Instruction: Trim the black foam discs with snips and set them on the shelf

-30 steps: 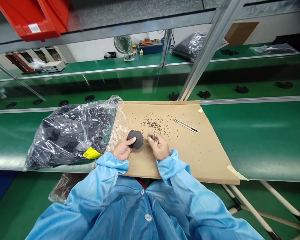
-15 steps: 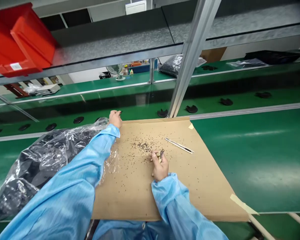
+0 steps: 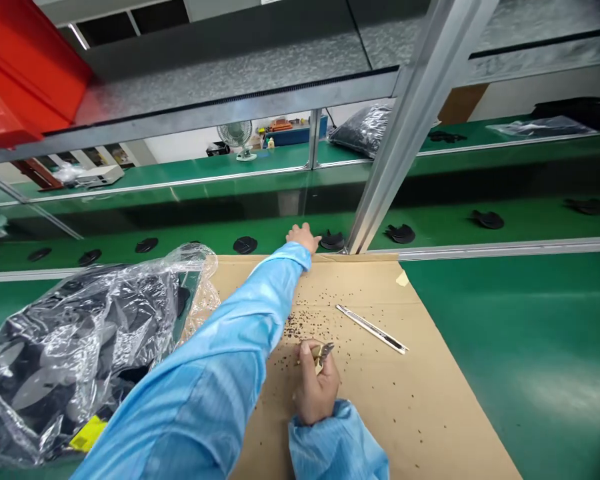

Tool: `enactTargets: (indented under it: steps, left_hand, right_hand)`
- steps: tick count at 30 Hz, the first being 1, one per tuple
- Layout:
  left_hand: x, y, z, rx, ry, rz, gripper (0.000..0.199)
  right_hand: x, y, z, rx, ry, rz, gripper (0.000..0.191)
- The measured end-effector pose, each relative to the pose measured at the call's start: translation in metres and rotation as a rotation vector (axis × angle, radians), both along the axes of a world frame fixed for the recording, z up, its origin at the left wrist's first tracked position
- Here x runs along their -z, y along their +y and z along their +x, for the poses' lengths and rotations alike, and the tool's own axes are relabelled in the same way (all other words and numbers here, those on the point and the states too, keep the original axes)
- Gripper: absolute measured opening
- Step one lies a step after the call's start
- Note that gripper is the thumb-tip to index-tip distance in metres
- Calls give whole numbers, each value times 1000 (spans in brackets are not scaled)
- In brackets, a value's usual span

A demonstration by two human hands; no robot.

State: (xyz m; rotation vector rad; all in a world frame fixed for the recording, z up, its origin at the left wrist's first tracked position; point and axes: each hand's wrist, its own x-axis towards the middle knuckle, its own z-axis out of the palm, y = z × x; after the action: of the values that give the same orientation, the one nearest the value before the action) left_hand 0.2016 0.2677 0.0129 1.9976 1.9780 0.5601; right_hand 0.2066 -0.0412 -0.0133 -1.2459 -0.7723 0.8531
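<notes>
My left hand (image 3: 304, 237) reaches over the cardboard's far edge onto the green belt, fingers spread, beside a black curved part (image 3: 333, 241). Another black part (image 3: 245, 245) lies to its left. Low over the cardboard (image 3: 380, 413), my right hand (image 3: 317, 390) is closed round small cutting pliers (image 3: 326, 351), whose dark jaws point up and right. Many tiny dark scraps (image 3: 300, 323) are scattered on the cardboard. A white utility knife (image 3: 373, 329) lies to the right of them.
A clear plastic bag of black parts (image 3: 80, 347) fills the left side. More black parts (image 3: 400, 233) lie spaced along the belt. A metal post (image 3: 405, 133) rises behind the cardboard. Overhead, a red bin (image 3: 35, 67) sits on a shelf.
My left hand has moved right along the far edge, and the small dark piece it held is no longer seen in it. My right hand still holds the pliers. The view has shifted.
</notes>
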Motion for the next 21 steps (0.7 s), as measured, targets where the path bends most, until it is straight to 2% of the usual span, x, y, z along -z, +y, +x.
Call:
enactTargets:
  steps: [2, 7, 10, 12, 14, 16, 17, 19, 21]
  left_hand:
    - [4, 8, 19, 11, -52, -32, 68]
    - [12, 9, 46, 108, -141, -30, 43]
    - [2, 0, 44, 129, -197, 20, 59]
    - [-8, -9, 36, 71, -349, 45, 74]
    - [-20, -21, 23, -35, -651, 13, 76]
    - [-31, -38, 5, -99, -924, -74, 59]
    - [-36, -49, -7, -96, -995, -116, 48]
    - [-43, -77, -33, -68, -1068, -174, 33]
    - [-48, -113, -66, -53, -1144, -212, 28]
  right_hand:
    - [3, 0, 1, -21, -9, 10, 27]
    - [13, 0, 2, -84, -29, 33, 25]
    - [12, 1, 1, -81, -38, 47, 24]
    - [10, 3, 1, -78, -46, 45, 26]
    - [8, 4, 1, -63, -60, 36, 28]
    - [7, 6, 2, -55, -78, 28, 30]
    - [8, 7, 3, -57, -84, 29, 30]
    - [10, 8, 4, -78, -93, 36, 31]
    - [12, 10, 4, -104, -101, 46, 31]
